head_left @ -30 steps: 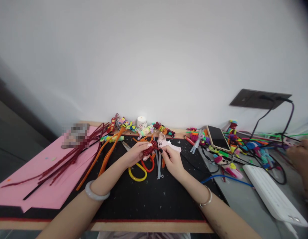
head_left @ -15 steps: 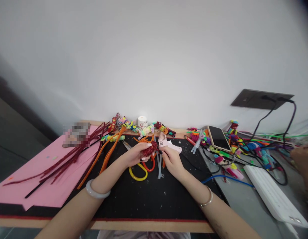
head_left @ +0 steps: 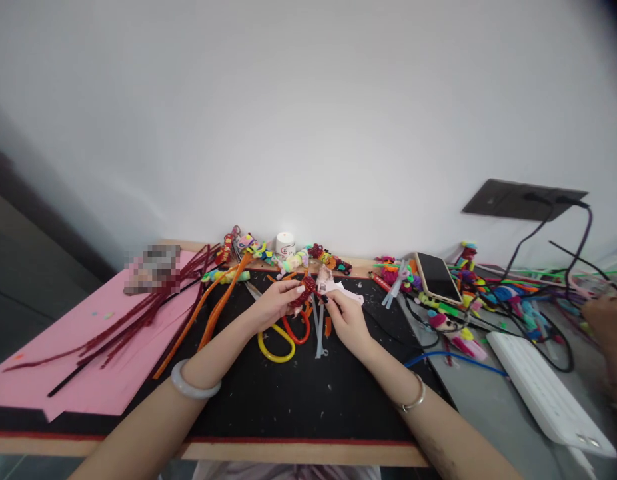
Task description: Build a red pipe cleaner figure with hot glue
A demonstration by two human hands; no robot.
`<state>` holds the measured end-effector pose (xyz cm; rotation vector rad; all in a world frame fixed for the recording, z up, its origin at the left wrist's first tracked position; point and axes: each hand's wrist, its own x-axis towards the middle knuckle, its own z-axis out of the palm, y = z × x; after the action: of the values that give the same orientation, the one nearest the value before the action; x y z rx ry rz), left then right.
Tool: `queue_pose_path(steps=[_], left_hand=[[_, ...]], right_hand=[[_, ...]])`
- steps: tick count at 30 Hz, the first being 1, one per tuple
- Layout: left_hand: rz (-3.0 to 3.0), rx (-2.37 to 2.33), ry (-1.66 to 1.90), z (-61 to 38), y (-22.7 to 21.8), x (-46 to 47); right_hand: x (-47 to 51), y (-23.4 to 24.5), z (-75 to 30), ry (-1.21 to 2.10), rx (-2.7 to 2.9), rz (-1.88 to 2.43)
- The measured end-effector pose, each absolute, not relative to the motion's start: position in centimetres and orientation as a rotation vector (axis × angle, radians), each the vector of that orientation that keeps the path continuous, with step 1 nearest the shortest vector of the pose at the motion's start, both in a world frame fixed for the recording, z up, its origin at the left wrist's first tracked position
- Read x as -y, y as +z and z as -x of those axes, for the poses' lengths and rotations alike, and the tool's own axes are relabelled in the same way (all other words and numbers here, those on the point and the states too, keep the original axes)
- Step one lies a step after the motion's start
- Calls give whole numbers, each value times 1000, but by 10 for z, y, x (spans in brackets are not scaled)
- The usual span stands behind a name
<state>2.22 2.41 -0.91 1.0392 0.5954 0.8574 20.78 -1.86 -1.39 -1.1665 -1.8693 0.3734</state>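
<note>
My left hand (head_left: 276,305) is closed round a small, tightly wound dark red pipe-cleaner piece (head_left: 306,291), held above the black mat. At the right side of that piece, my right hand (head_left: 345,321) has thumb and forefinger pinched together on its edge; the exact spot is partly hidden by the fingers. Beneath the hands lie scissors with a yellow handle (head_left: 277,361) and, beside it, a red-orange handle loop (head_left: 299,341). Grey zip ties (head_left: 319,333) rest between my hands. A pale pink glue gun (head_left: 344,291) lies just behind my right hand.
Dark red pipe cleaners (head_left: 138,317) lie on pink sheets (head_left: 33,373) at left, orange ones (head_left: 223,303) nearer. Fuzzy figures and a white cup (head_left: 285,244) line the wall. Right: a phone (head_left: 438,278), cables, a white power strip (head_left: 548,393), another person's hand (head_left: 606,320).
My left hand has turned the red piece slightly, and its fingers sit a little higher. My right fingertips have shifted slightly. At far right, a dark strand now shows by the other person's hand.
</note>
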Motion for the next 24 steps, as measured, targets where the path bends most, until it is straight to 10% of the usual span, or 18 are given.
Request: queue_pose_path(steps=[24], left_hand=[[-1112,-686,931,-26,-5,-21]], right_hand=[[21,-13,-206,421,1890,1157]])
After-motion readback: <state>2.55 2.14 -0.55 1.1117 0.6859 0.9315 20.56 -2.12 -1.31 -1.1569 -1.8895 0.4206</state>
